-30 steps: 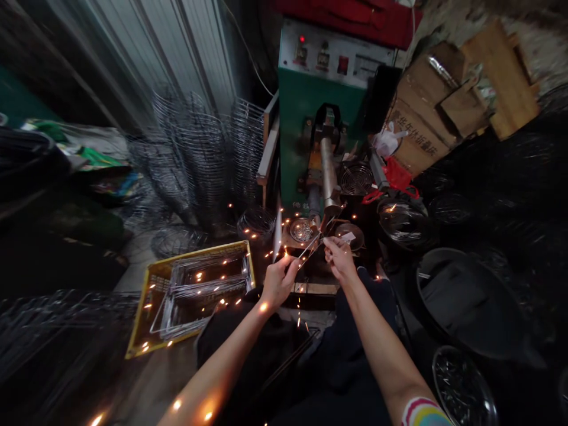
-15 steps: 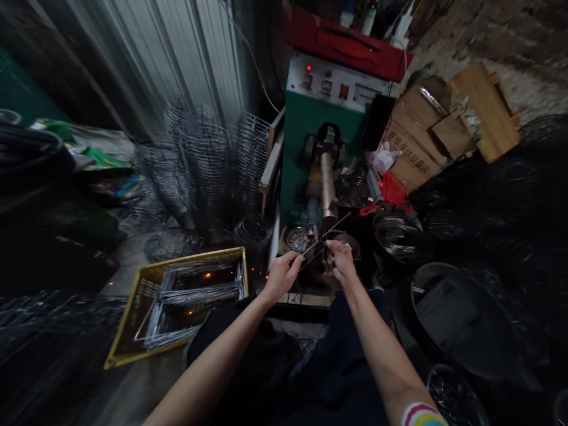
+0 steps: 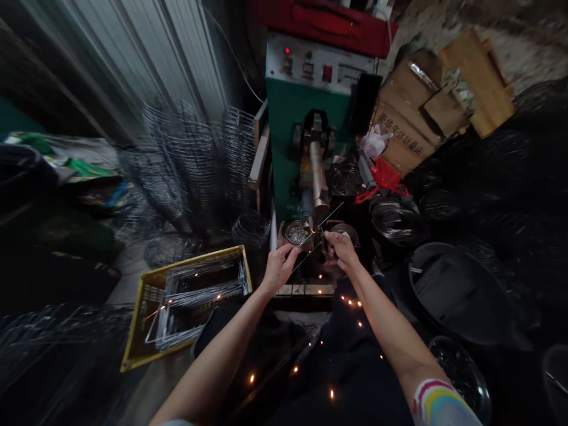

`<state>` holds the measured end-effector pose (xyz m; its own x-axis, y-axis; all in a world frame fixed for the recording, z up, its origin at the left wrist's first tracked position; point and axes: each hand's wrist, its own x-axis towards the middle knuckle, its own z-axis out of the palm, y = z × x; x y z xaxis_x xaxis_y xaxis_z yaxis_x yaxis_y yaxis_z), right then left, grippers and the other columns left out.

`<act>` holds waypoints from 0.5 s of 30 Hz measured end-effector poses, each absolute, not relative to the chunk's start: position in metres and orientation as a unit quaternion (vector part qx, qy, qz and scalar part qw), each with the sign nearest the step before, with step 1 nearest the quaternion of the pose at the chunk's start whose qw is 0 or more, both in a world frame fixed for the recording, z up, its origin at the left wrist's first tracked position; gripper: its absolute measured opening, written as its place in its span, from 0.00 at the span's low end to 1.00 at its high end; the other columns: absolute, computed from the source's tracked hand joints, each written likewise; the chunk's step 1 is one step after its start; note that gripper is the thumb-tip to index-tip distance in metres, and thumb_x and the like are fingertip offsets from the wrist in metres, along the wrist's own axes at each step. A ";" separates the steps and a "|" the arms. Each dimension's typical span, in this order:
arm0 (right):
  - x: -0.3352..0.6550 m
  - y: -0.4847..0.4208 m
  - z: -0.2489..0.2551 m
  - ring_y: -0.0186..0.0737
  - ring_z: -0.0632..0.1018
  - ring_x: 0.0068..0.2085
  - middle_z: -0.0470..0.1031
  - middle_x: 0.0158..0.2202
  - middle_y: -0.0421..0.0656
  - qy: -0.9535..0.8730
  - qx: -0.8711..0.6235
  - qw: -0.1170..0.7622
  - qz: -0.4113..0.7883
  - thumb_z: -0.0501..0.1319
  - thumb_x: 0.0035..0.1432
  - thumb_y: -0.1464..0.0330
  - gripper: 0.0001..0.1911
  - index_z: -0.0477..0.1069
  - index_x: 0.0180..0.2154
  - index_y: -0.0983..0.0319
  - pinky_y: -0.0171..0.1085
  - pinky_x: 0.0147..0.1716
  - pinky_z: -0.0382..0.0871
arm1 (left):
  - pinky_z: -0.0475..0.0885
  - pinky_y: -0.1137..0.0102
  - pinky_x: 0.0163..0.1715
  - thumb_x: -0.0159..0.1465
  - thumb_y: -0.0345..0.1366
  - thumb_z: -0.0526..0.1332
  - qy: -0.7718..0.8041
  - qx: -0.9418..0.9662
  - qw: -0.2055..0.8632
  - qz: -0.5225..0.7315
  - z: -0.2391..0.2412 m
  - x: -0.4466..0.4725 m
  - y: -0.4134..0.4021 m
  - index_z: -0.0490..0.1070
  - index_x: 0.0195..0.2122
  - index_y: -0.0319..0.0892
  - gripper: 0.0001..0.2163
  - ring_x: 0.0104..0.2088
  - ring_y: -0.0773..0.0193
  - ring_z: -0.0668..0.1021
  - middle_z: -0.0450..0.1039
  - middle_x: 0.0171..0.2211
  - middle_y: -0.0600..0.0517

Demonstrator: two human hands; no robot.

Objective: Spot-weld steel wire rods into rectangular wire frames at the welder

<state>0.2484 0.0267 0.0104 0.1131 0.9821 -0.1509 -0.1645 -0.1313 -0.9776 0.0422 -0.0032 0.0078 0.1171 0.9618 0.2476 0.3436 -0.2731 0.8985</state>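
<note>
Head view: pinches a thin wire piece [image 3: 306, 255] in the left hand [image 3: 278, 267], fingers curled shut on its near end just in front of the green spot welder [image 3: 306, 106], and grips the same wire in the right hand [image 3: 341, 249], thumb and fingertips closed on it beneath the tip of the welder's electrode arm [image 3: 317, 177]. Small metal bowl [image 3: 296, 232] at the welder's foot, orange sparks [image 3: 331, 393] scattered in front of it. Left of the welder and nearer, a yellow crate [image 3: 146, 313] of wire frames; right of it, a cardboard box [image 3: 402, 139].
</note>
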 end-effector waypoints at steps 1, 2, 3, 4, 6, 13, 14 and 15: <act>0.251 0.017 0.010 0.24 0.57 0.14 0.59 0.13 0.31 -0.400 -0.536 0.524 0.528 0.69 0.44 0.50 0.24 0.62 0.22 0.61 0.27 0.12 0.47 | 0.61 0.74 0.27 0.65 0.43 0.56 0.490 0.665 0.342 0.449 0.009 0.042 -0.005 0.75 0.30 0.38 0.15 0.26 0.67 0.68 0.67 0.22 0.55; 0.254 0.005 0.009 0.24 0.58 0.14 0.60 0.14 0.32 -0.411 -0.550 0.513 0.514 0.67 0.45 0.48 0.25 0.63 0.22 0.61 0.27 0.13 0.48 | 0.61 0.74 0.27 0.65 0.43 0.56 0.486 0.666 0.338 0.453 0.011 0.041 -0.008 0.75 0.30 0.38 0.15 0.25 0.68 0.68 0.67 0.22 0.55; 0.257 -0.011 0.004 0.25 0.59 0.15 0.61 0.15 0.32 -0.422 -0.565 0.501 0.502 0.65 0.47 0.47 0.25 0.64 0.24 0.62 0.27 0.14 0.50 | 0.60 0.74 0.27 0.65 0.43 0.56 0.484 0.668 0.337 0.455 0.013 0.040 -0.013 0.75 0.29 0.38 0.15 0.25 0.68 0.67 0.67 0.21 0.55; 0.259 -0.030 -0.002 0.25 0.59 0.15 0.62 0.16 0.33 -0.431 -0.579 0.487 0.492 0.64 0.47 0.47 0.24 0.66 0.25 0.62 0.28 0.14 0.51 | 0.60 0.74 0.27 0.65 0.42 0.56 0.481 0.670 0.337 0.455 0.015 0.039 -0.019 0.75 0.29 0.38 0.15 0.25 0.68 0.67 0.66 0.21 0.55; 0.260 -0.076 -0.021 0.27 0.61 0.16 0.64 0.17 0.34 -0.439 -0.595 0.457 0.494 0.65 0.47 0.49 0.23 0.69 0.26 0.63 0.28 0.15 0.53 | 0.60 0.73 0.26 0.65 0.42 0.56 0.475 0.675 0.344 0.447 0.021 0.035 -0.037 0.76 0.31 0.37 0.15 0.24 0.68 0.67 0.66 0.21 0.55; 0.256 -0.225 -0.085 0.34 0.76 0.26 0.77 0.31 0.43 -0.414 -0.631 0.314 0.575 0.65 0.51 0.58 0.20 0.75 0.42 0.64 0.31 0.23 0.65 | 0.54 0.75 0.18 0.62 0.41 0.61 0.414 0.579 0.509 0.484 0.080 0.040 -0.097 0.76 0.35 0.38 0.11 0.19 0.72 0.60 0.58 0.18 0.57; 0.258 -0.235 -0.087 0.37 0.77 0.29 0.78 0.35 0.46 -0.385 -0.631 0.324 0.591 0.65 0.52 0.57 0.24 0.73 0.46 0.65 0.32 0.23 0.67 | 0.52 0.75 0.17 0.61 0.41 0.62 0.395 0.545 0.549 0.495 0.093 0.044 -0.102 0.76 0.35 0.38 0.11 0.17 0.73 0.58 0.54 0.17 0.59; 0.261 -0.241 -0.086 0.39 0.79 0.32 0.77 0.41 0.49 -0.356 -0.626 0.350 0.599 0.65 0.52 0.55 0.27 0.71 0.50 0.65 0.32 0.24 0.68 | 0.50 0.76 0.16 0.59 0.41 0.63 0.374 0.514 0.584 0.505 0.107 0.048 -0.107 0.76 0.35 0.37 0.11 0.17 0.74 0.56 0.52 0.16 0.59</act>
<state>0.2613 -0.2413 -0.0862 0.0295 0.8650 -0.5009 0.0255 -0.5016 -0.8647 0.0476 -0.1071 0.1067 0.2106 0.9742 0.0811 -0.2048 -0.0372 0.9781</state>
